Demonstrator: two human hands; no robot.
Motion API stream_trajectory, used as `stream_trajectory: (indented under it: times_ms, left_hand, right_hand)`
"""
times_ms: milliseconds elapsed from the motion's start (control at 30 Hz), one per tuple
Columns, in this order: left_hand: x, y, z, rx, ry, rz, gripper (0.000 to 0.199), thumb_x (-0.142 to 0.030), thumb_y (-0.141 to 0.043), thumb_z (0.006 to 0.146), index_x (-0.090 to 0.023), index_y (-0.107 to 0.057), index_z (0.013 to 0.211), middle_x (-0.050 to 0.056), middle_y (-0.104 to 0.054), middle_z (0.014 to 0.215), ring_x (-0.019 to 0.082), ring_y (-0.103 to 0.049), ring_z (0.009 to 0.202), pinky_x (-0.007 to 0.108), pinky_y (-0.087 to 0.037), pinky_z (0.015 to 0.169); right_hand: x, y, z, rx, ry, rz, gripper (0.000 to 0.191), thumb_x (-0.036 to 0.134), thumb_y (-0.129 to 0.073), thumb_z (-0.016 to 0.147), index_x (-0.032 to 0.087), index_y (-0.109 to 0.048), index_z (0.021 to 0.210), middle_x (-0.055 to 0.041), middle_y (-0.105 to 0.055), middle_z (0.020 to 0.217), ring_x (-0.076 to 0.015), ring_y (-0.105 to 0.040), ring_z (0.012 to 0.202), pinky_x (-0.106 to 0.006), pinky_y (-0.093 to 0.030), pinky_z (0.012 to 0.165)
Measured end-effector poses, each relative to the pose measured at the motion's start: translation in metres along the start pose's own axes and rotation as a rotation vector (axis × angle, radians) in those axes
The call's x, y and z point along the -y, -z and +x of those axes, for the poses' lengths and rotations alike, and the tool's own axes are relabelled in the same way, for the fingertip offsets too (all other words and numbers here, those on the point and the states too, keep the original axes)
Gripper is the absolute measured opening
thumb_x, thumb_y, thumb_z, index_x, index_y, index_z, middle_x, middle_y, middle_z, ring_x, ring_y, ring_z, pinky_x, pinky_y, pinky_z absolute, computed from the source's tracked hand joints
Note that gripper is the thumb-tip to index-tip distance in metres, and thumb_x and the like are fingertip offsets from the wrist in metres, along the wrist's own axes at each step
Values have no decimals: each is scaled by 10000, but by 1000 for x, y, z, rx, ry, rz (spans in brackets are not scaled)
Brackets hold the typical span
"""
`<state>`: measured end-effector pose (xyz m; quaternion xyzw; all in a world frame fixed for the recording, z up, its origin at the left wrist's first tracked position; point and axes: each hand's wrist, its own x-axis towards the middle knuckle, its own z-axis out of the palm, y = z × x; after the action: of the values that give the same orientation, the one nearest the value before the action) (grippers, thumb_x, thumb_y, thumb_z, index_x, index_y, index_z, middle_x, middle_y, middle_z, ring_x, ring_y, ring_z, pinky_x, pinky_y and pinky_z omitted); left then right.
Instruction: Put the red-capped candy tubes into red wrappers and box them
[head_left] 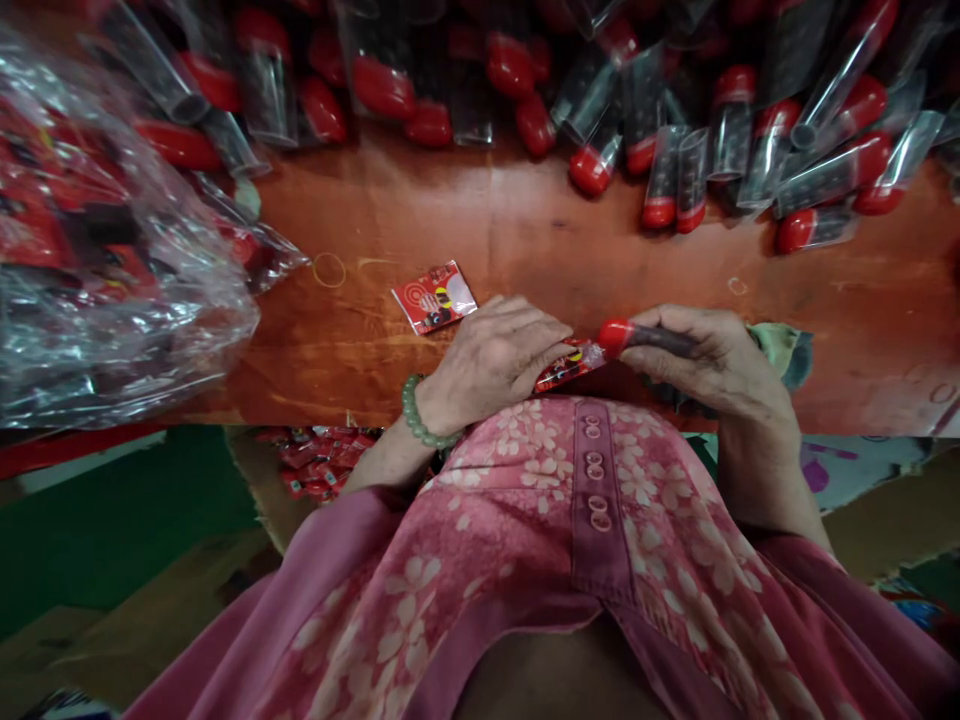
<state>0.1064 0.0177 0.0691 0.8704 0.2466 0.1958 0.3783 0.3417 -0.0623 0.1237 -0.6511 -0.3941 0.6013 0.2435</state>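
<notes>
- Fingers of the right hand clasp a slim, dark tube with rounded red tip.
- The left hand pinches a glossy red printed packet; the tip is at its edge, whether inside, cannot tell.
- A second, flat red packet lies unheld on smooth reddish wood.
- Beyond: heaped clear, red-ended cylinders; crinkled transparent bag.

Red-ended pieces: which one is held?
The piece in the right hand, its red end toward the left hand; the other pieces lie heaped at the far side of the table.
</notes>
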Motion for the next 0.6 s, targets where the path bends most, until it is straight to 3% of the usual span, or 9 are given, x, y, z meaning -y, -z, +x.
stream_trajectory:
  times_ms: [100,167,300,467,600]
  left_hand:
    - [3,-4,-4,-65,-67,142,262,-342,-549,1009,-149,-725,1034,76,-764,874,170,-647,775,321,-437,716]
    - [5,-6,-6,-86,-93,180,261,-343,-541,1015,-149,-712,1055,77,-765,889,168,-649,780,323,-441,719]
    - [6,-10,-7,-111,-125,208,266,-344,-520,1025,-153,-702,1055,71,-766,897,161,-650,776,318,-446,714]
    - [4,-14,-10,-104,-107,318,247,-317,-519,1023,-148,-698,1046,67,-758,873,169,-628,766,337,-434,721]
    - [3,-17,-11,-100,-143,389,206,-244,-517,1011,-133,-689,1034,66,-741,836,169,-600,739,342,-420,706]
  right_hand:
    - [-1,2,2,-144,9,19,203,409,-759,840,215,-730,893,39,-615,645,-94,-511,519,-231,-405,487]
    - [-2,1,3,-158,37,28,210,417,-764,835,216,-726,884,41,-604,640,-90,-500,517,-226,-380,471]
    - [-5,-2,4,-62,77,11,232,447,-765,830,232,-739,915,47,-598,651,-91,-487,533,-235,-392,497]
    - [-12,-3,4,57,41,-23,307,517,-735,850,244,-760,987,8,-710,797,-139,-609,664,-277,-481,617]
    - [-16,3,9,174,86,-186,371,548,-675,889,207,-771,998,-15,-744,834,-174,-660,745,-299,-486,679]
